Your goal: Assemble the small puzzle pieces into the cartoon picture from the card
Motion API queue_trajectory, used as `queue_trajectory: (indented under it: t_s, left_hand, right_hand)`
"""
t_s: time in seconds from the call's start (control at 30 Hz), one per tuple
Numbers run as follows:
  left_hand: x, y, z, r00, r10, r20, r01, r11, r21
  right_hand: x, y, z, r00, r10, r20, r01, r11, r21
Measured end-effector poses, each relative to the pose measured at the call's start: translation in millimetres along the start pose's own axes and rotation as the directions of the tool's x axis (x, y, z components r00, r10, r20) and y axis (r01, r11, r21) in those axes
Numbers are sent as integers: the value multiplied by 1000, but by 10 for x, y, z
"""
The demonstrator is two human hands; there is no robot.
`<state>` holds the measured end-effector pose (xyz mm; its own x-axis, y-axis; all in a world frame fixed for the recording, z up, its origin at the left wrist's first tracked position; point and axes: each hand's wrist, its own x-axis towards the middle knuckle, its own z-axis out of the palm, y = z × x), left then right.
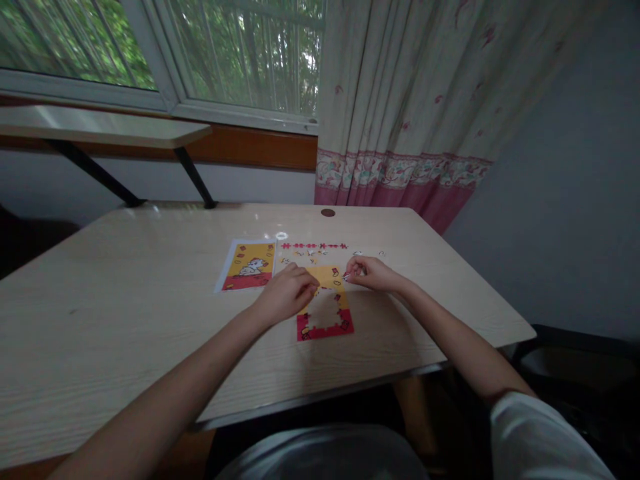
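On the table lies a partly assembled jigsaw puzzle (327,332), with a yellow top, a red bottom and bare wood showing in its middle. My left hand (287,293) rests over the puzzle's left side, its fingers curled down near the upper edge of the gap; what they hold, if anything, is hidden. At the upper right of the puzzle, my right hand (371,274) pinches a small puzzle piece (346,276) with red and white on it. Left of the puzzle is a reference picture (250,267) of a white animal on yellow and red.
Beyond the puzzle, a row of red puzzle pieces (314,246) lies above several loose white and yellow pieces (310,253). A cable-hole cover (328,213) sits near the table's back edge. A raised shelf (105,127) stands at the back left, and a curtain (400,133) hangs behind.
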<state>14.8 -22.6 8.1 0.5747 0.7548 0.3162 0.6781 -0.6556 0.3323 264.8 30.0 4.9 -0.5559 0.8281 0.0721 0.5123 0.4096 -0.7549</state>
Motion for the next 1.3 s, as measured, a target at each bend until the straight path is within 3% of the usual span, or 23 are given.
queue_trajectory:
  t_s: [0.2, 0.3, 0.43, 0.53, 0.67, 0.83, 1.0, 1.13, 1.3]
  left_hand:
    - [41, 75, 49, 996, -65, -59, 53, 981, -187]
    - [59, 108, 67, 990, -130, -62, 107, 952, -285]
    - [73, 76, 90, 967, -249, -59, 197, 872, -447]
    - [80, 24, 106, 944, -330, -23, 264, 792, -550]
    - [88, 8, 124, 951, -309, -10, 245, 772, -587]
    - [82, 23, 56, 970, -241, -26, 194, 836, -513]
    - [10, -150, -101, 995, -78, -69, 65, 983, -171]
    - [-35, -313, -117, 999, 26, -18, -27, 1000, -14]
    - [-37, -325, -91, 999, 46, 23, -47, 997, 61]
  right_hand:
    - [3, -189, 236, 999, -31, 28, 23, 973, 228]
    - [-18, -259, 347, 997, -62, 38, 51, 972, 228]
    - [-42, -298, 335, 985, -156, -79, 151, 986, -66]
    - [-56, -321, 281, 958, -267, -107, 220, 919, -327]
    - [-77, -336, 291, 932, -346, -106, 259, 843, -472]
    - [-88, -313, 312, 921, -372, -117, 263, 813, -519]
    - [-67, -233, 293, 904, -389, -178, 260, 830, -494]
    - [-51, -173, 370, 935, -341, -93, 269, 856, -441]
    - [-53, -165, 484, 952, -300, -56, 252, 876, -411]
